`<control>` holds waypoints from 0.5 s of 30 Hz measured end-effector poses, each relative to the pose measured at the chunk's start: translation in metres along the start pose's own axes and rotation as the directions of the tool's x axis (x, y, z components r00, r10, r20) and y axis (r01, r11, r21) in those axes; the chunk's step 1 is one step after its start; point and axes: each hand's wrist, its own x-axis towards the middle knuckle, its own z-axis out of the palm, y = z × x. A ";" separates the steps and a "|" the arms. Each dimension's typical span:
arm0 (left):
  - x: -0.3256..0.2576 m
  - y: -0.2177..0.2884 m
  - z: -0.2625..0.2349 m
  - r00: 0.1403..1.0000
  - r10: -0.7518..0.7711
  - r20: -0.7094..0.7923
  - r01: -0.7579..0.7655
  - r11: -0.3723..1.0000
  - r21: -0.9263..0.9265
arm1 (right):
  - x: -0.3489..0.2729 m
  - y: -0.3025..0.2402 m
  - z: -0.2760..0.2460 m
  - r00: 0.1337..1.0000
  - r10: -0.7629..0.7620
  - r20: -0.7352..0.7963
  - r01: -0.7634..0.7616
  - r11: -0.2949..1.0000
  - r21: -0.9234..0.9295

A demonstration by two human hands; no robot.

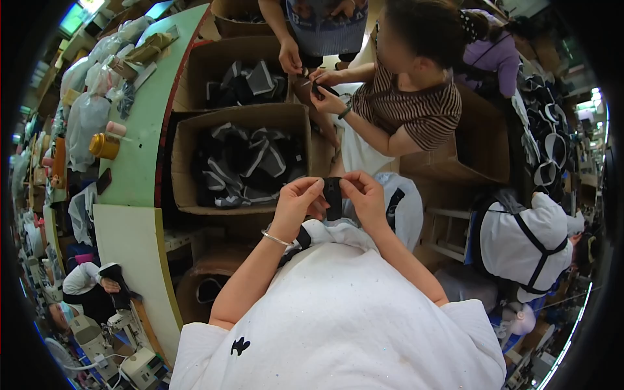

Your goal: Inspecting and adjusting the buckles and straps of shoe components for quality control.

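- The small black fabric strip [333, 197] is held up in the air in front of the person's chest, above the lap, between both hands. It rests on nothing.
- Its long axis runs up and down in the picture, away from the body toward the cardboard boxes; its top end sits level with the fingertips and its lower end hangs just below them. The detail of its surface is too dark to tell.
- The left hand [298, 198] lies just to the strip's left, thumb and fingers pinched together on its left edge.
- The right hand [364, 195] lies just to its right, fingers pinched together on the right edge. Both hands are equally near; neither leads.
- A thin bracelet [275, 238] circles the left wrist.
- Beyond the strip, an open cardboard box [188, 156] holds a heap of black and grey pieces; a second box [201, 65] behind it holds more.
- To the left runs a pale green tabletop [140, 162] with a yellow tape roll [104, 145] and plastic bags.
- Opposite, a co-worker in a striped top [409, 107] handles another dark piece with their own hands, well apart from the strip.
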 end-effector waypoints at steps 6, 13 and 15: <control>-0.003 -0.005 0.000 0.995 0.074 -0.069 -0.062 0.985 0.162 | -0.002 0.009 -0.001 1.000 -0.014 0.010 0.015 0.996 -0.089; -0.007 -0.007 -0.001 0.992 0.074 -0.102 -0.053 0.979 0.195 | 0.001 0.012 -0.001 0.992 -0.011 0.123 0.029 0.989 -0.145; -0.006 -0.008 -0.001 0.993 0.055 -0.104 -0.034 0.982 0.188 | 0.003 0.013 -0.003 0.991 0.060 0.119 -0.043 0.989 -0.139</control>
